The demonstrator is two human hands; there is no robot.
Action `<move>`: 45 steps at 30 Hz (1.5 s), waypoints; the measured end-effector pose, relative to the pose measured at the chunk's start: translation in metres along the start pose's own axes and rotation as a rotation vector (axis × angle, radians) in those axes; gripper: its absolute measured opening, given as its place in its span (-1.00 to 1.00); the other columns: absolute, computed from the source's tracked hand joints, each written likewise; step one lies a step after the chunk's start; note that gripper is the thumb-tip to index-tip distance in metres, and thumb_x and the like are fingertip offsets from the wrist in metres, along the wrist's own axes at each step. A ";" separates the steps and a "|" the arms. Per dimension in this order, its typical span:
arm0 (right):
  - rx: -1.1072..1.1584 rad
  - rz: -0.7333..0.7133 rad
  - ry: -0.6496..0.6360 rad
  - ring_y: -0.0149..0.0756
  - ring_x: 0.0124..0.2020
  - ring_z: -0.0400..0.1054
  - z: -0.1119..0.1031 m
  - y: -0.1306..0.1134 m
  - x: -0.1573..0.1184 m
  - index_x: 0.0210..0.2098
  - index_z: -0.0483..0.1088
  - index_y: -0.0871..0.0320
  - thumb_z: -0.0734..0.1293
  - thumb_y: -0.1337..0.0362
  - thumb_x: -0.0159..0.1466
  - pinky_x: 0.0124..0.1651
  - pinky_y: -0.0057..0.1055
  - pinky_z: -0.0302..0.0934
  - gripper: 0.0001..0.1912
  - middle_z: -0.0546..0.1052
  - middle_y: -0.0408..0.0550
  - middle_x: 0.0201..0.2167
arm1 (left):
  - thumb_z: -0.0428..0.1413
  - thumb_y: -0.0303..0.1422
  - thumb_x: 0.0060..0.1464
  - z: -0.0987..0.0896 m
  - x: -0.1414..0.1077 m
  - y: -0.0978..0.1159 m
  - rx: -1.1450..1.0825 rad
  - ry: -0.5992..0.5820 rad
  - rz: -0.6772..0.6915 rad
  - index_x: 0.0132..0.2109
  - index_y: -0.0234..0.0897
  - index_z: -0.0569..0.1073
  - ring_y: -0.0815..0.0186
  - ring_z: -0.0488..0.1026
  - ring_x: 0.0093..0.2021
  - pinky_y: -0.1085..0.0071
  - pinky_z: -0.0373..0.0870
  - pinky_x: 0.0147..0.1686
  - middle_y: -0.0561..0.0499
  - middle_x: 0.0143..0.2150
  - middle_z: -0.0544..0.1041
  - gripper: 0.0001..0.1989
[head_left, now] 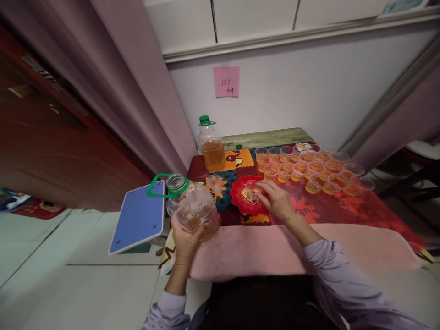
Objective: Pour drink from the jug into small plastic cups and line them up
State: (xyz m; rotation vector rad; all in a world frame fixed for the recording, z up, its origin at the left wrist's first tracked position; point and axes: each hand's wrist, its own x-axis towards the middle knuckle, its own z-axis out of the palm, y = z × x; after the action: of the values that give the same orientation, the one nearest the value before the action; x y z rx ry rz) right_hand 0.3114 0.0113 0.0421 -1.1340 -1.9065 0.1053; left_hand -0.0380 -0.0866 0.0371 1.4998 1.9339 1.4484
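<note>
My left hand (187, 236) is wrapped round a big clear plastic jug (197, 208) with a green carry handle and an uncapped mouth. The jug leans to the left and holds some amber liquid. Over a red scalloped bowl (235, 201), my right hand (277, 199) pinches the rim of a clear plastic cup (253, 189), which sits in or just above the bowl. Between jug and bowl stands another clear cup (215, 183). Rows of clear cups (300, 169) with amber liquid fill the right side of the table.
A second jug (213, 151), green-capped and partly full of amber liquid, stands at the back left. Near it lies a loose green cap (239, 147). A pink cloth (254, 252) covers the front edge. A blue-topped stool (139, 217) is beside the table's left side.
</note>
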 end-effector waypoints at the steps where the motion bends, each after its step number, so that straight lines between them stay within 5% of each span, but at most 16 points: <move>1: 0.050 0.014 0.063 -0.10 -0.02 0.66 0.000 -0.009 -0.002 0.07 0.64 0.10 0.36 0.10 0.55 -0.01 -0.26 0.52 -0.72 0.74 0.14 0.00 | 0.43 0.25 -0.12 -0.001 0.001 0.004 -0.019 0.000 -0.008 0.39 -0.19 0.29 -0.08 0.60 0.29 -0.04 0.55 0.28 -0.26 0.23 0.60 0.07; 4: 0.299 0.109 0.134 -0.17 -0.18 0.65 0.013 -0.046 -0.015 -0.10 0.63 0.07 0.31 0.10 0.58 -0.10 -0.29 0.51 -0.72 0.73 0.05 -0.20 | 0.47 0.19 -0.17 -0.007 0.004 0.022 -0.027 -0.040 -0.001 0.30 -0.21 0.36 -0.08 0.61 0.27 -0.05 0.53 0.31 -0.25 0.23 0.60 0.01; 6: 0.515 0.195 0.036 -0.20 -0.25 0.62 0.032 -0.076 -0.029 -0.11 0.60 0.06 0.32 0.06 0.57 -0.16 -0.30 0.50 -0.72 0.72 0.01 -0.25 | 0.49 0.16 -0.20 -0.014 0.006 0.040 0.045 -0.083 0.043 0.29 -0.21 0.38 -0.11 0.60 0.28 -0.10 0.52 0.33 -0.26 0.27 0.59 0.00; 8: 0.728 0.293 -0.131 -0.19 -0.26 0.61 0.054 -0.101 -0.044 0.04 0.55 0.08 0.39 -0.03 0.51 -0.21 -0.31 0.49 -0.67 0.72 0.02 -0.20 | 0.49 0.15 -0.19 -0.020 0.009 0.059 0.182 -0.128 0.113 0.34 -0.20 0.38 -0.15 0.57 0.32 -0.15 0.49 0.35 -0.27 0.30 0.59 0.03; 12: 1.067 0.429 -0.322 -0.08 -0.16 0.60 0.089 -0.126 -0.062 0.31 0.38 0.12 0.49 -0.23 0.37 -0.18 -0.24 0.50 -0.25 0.69 0.12 -0.04 | 0.48 0.11 -0.17 -0.028 0.013 0.091 0.420 -0.232 0.229 0.39 -0.21 0.39 -0.23 0.55 0.35 -0.19 0.45 0.37 -0.30 0.34 0.59 0.04; 17: 1.428 0.589 -0.474 -0.09 -0.12 0.60 0.111 -0.126 -0.065 0.38 0.32 0.06 0.61 -0.30 0.18 -0.18 -0.21 0.53 -0.02 0.62 0.14 0.11 | 0.48 0.02 -0.16 -0.033 0.017 0.108 0.652 -0.342 0.258 0.40 -0.20 0.39 -0.27 0.58 0.29 -0.19 0.50 0.28 -0.31 0.34 0.60 0.02; 22: 1.603 0.667 -0.579 -0.16 -0.26 0.67 0.122 -0.124 -0.070 0.36 0.34 0.08 0.56 -0.37 0.21 -0.13 -0.16 0.57 -0.03 0.69 0.04 -0.10 | 0.47 -0.01 -0.13 -0.035 0.023 0.125 0.771 -0.468 0.211 0.37 -0.29 0.40 -0.27 0.60 0.26 -0.13 0.50 0.25 -0.36 0.28 0.64 -0.03; 30: 1.691 0.767 -0.523 -0.16 -0.27 0.72 0.123 -0.125 -0.074 0.10 0.40 0.14 0.53 -0.33 0.29 -0.04 -0.10 0.61 -0.26 0.72 0.03 -0.16 | 0.46 0.05 -0.09 -0.026 0.034 0.158 0.901 -0.555 0.169 0.22 -0.23 0.48 -0.26 0.65 0.17 -0.02 0.53 0.11 -0.30 0.15 0.70 -0.19; 45: 1.872 0.807 -0.529 -0.11 -0.20 0.72 0.111 -0.124 -0.063 0.12 0.31 0.07 0.52 -0.27 0.34 0.15 0.11 0.53 -0.32 0.72 -0.02 -0.20 | 0.44 0.01 -0.05 0.002 0.052 0.188 1.089 -0.655 0.188 0.28 -0.23 0.48 -0.26 0.66 0.13 0.08 0.50 0.00 -0.29 0.12 0.71 -0.19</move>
State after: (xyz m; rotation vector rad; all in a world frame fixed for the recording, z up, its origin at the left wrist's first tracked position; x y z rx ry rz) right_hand 0.1607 -0.0690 -0.0070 -0.3307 -0.7429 2.1922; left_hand 0.0463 -0.0506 0.2097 2.1959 2.1876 -0.2626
